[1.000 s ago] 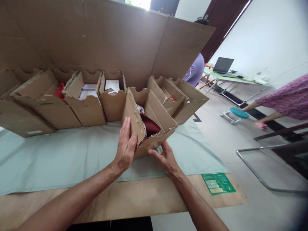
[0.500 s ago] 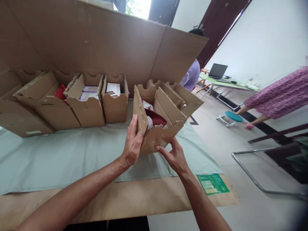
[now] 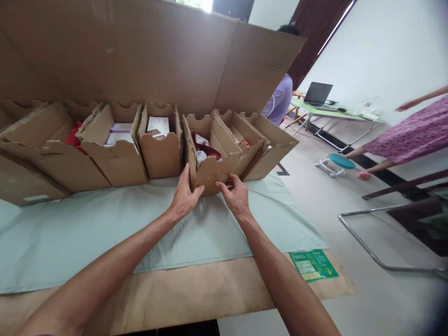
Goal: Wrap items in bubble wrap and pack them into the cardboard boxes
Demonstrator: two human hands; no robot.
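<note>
A small open cardboard box (image 3: 213, 173) with red and white packets inside stands in a row of similar boxes on a pale green cloth (image 3: 105, 233). My left hand (image 3: 184, 196) grips its front left corner, thumb against the front face. My right hand (image 3: 235, 196) holds its front right lower edge. The box sits between a box of white cards (image 3: 160, 156) on its left and another cardboard box (image 3: 250, 144) on its right.
A tall cardboard sheet (image 3: 140, 56) stands behind the row. More boxes (image 3: 112, 158) stretch to the left. The wooden table edge (image 3: 210, 289) carries a green label (image 3: 313, 265). At right are a metal frame (image 3: 371, 247), a person in a purple dress (image 3: 402, 135), a stool (image 3: 338, 161) and a laptop (image 3: 318, 94).
Both hands carried the box away from me and set it back into the row against the cardboard sheet. It was tilted and lifted before and now stands level in the row.
</note>
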